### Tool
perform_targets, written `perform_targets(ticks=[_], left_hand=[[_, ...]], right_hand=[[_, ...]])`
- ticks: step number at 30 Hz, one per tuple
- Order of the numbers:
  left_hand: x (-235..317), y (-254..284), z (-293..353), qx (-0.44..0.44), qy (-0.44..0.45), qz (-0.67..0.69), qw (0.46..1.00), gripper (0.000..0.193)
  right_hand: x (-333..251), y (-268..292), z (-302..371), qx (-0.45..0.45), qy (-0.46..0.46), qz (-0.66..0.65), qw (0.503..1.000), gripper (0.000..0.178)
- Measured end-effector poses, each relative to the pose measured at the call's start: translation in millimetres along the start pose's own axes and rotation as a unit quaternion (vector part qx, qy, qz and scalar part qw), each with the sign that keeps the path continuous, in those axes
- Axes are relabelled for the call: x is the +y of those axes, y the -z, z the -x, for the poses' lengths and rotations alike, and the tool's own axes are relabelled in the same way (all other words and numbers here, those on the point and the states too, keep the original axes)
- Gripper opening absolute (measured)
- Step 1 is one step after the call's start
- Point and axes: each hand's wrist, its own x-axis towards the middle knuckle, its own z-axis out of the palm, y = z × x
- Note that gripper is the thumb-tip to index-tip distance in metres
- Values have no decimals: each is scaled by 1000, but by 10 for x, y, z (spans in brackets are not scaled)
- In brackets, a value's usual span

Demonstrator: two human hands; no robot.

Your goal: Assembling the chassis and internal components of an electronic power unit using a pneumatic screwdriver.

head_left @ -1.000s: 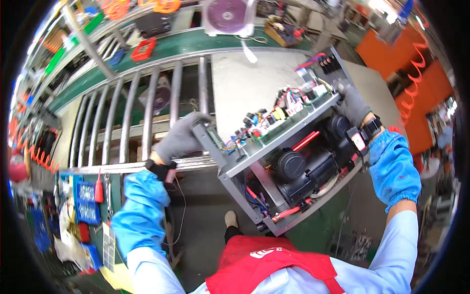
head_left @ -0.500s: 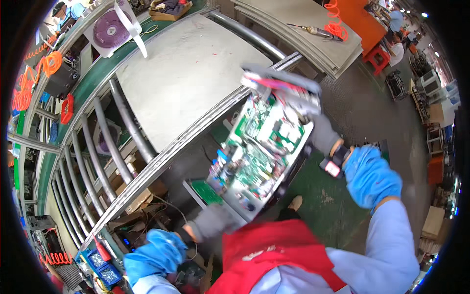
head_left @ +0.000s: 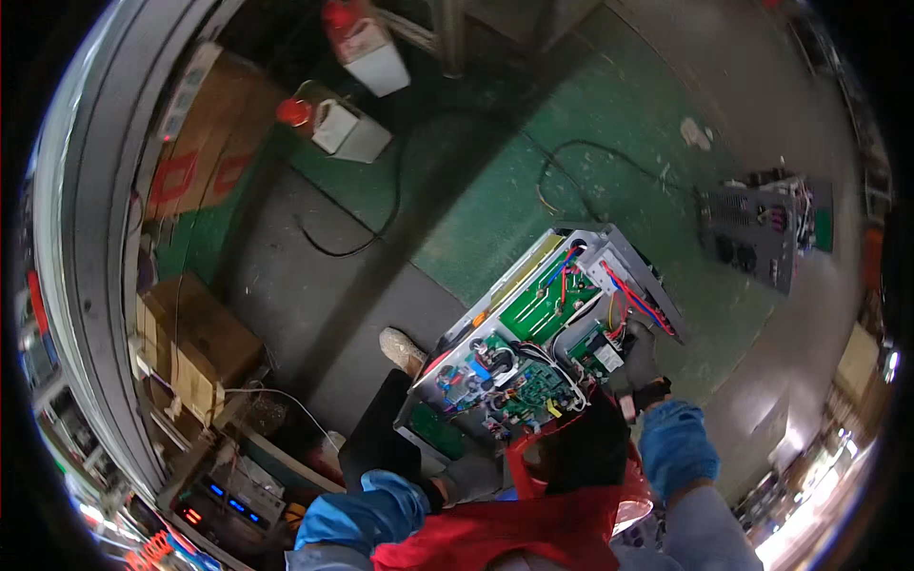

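Low over the floor, I carry an open metal electronics chassis point(head_left: 598, 255) between both hands, tilted with its far end to the right. Inside it are a green circuit board point(head_left: 545, 312), a denser board with wires point(head_left: 543, 388), and red and blue leads point(head_left: 633, 300) by the end panel. My left hand point(head_left: 468, 476), in a grey glove, grips the near-left end; its fingertips are partly hidden underneath. Gripping the right side is my right hand point(head_left: 643, 354), also grey-gloved, its fingers partly behind the chassis.
A similar grey unit point(head_left: 752, 233) stands on the floor at right. Beyond lie a black cable point(head_left: 357, 249) and white jugs point(head_left: 357, 135) with red caps. Cardboard boxes point(head_left: 214, 328), an instrument with lit displays point(head_left: 233, 504) and a metal frame point(head_left: 100, 238) line the left.
The chassis has moved away from the roller conveyor and lower toward the floor, still in both hands. My view has swung down; the jugs and floor unit now show.
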Motion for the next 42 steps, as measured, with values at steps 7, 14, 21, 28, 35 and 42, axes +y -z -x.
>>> perform_targets(ticks=[7,14,21,28,35,42], left_hand=[[-333,477,-136,-5,30,-41,999,14],[-188,812,-50,-111,137,-151,973,20],[-61,905,792,264,91,-234,931,22],[-416,788,3326,158,347,-259,888,18],[-616,231,4206,122,566,-85,811,33],[-315,548,3636,113,393,-39,912,34]], right_hand=[[-36,50,-763,-5,113,-9,994,35],[198,-51,90,293,252,370,845,61],[2050,-1671,2138,150,508,451,718,55],[2451,-2302,1754,130,421,631,638,38],[2435,-1833,1756,112,466,612,629,17],[2540,-302,2651,97,382,752,529,12]])
